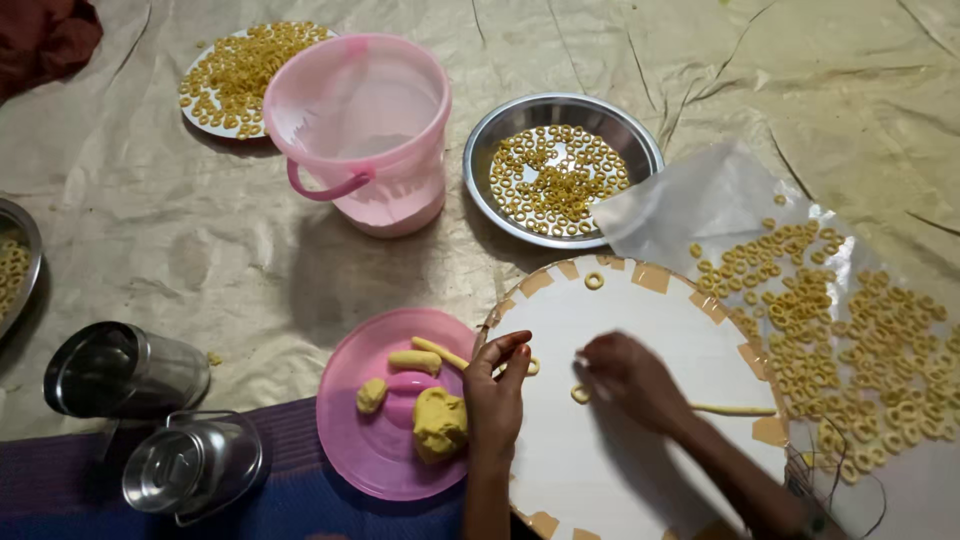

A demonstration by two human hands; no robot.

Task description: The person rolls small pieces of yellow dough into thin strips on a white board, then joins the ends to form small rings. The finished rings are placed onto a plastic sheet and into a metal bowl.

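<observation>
Steel containers sit at my far left: a shiny round tin lying open [125, 370] and a lidded steel can [195, 465] just below it. Further up stand a white plate of yellow dough rings [240, 70] and a pink plastic bucket [360, 130]. Beside my left arm lies a round pink plastic plate [385, 420] holding lumps of yellow dough [440, 420]. My left hand [497, 390] rests at the edge of the round white board [640, 460], fingers pinched together on a small dough ring [533, 367]. My right hand [630, 380] is over the board, apart from the left, fingers curled down onto another ring [580, 394] and a thin dough rope [735, 409] trailing right. Above is a steel bowl of rings [560, 170], and at the right a clear plastic sheet [700, 200] covered in rings.
</observation>
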